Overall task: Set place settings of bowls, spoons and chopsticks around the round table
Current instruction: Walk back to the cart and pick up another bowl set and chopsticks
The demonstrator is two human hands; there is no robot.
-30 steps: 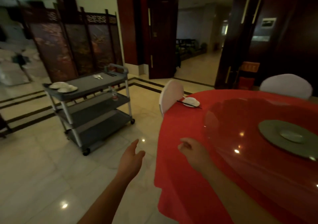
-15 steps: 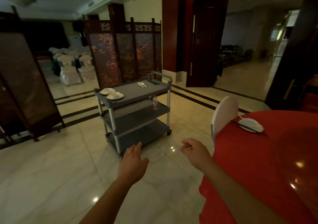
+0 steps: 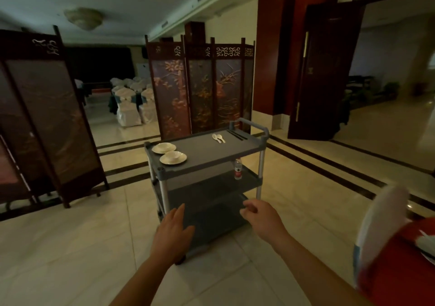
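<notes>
A grey three-shelf cart (image 3: 244, 150) stands straight ahead on the tiled floor. Its top shelf carries two white bowls on plates (image 3: 173, 157), white spoons (image 3: 218, 138) and dark chopsticks (image 3: 237, 135). My left hand (image 3: 173, 234) is held out flat and empty, short of the cart. My right hand (image 3: 263, 218) is empty too, with its fingers loosely curled. The red round table (image 3: 397, 268) shows only at the lower right edge, with a white dish (image 3: 424, 247) and chopsticks set on it.
A white-covered chair (image 3: 379, 225) stands against the table at the right. A small water bottle (image 3: 238, 169) sits on the cart's middle shelf. Folding wooden screens (image 3: 202, 87) rise behind the cart and to the left. A dark open door (image 3: 322, 75) is at the right.
The view has swung left, away from the red table and onto the cart, which is now nearer and centred. Both hands stay raised and empty.
</notes>
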